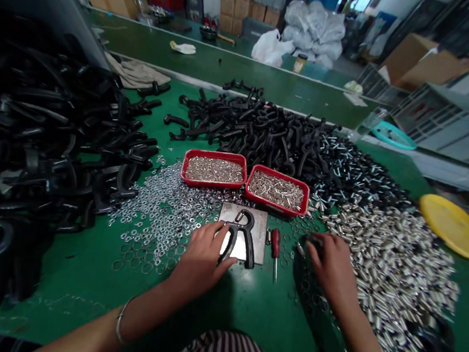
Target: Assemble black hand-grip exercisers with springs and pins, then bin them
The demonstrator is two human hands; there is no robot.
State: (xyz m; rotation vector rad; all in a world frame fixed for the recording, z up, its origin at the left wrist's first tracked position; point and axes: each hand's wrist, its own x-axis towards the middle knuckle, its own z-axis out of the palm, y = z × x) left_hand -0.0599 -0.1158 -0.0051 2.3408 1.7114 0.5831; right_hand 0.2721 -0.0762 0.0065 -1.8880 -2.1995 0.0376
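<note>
A black hand grip strengthener (248, 238) with a coil spring at its top lies on a square metal plate (261, 223). My left hand (202, 256) is closed on its left handle, fingers above and thumb near the lower end. To the right, my right hand (333, 266) is low over the table, thumb and forefinger apart. Just off its fingertips is a small silvery piece (300, 250), and loose thin rings lie around it. A red-handled screwdriver (275, 243) lies between the plate and my right hand, its shaft toward me.
Two red trays (212, 184) of small metal pins stand behind the plate. Washers (165, 208) spread left, springs (393, 252) right. Black handles (255, 128) are heaped behind, more handles (57, 125) at left, bolts (355, 171) at back right. A yellow lid (457, 228) sits far right.
</note>
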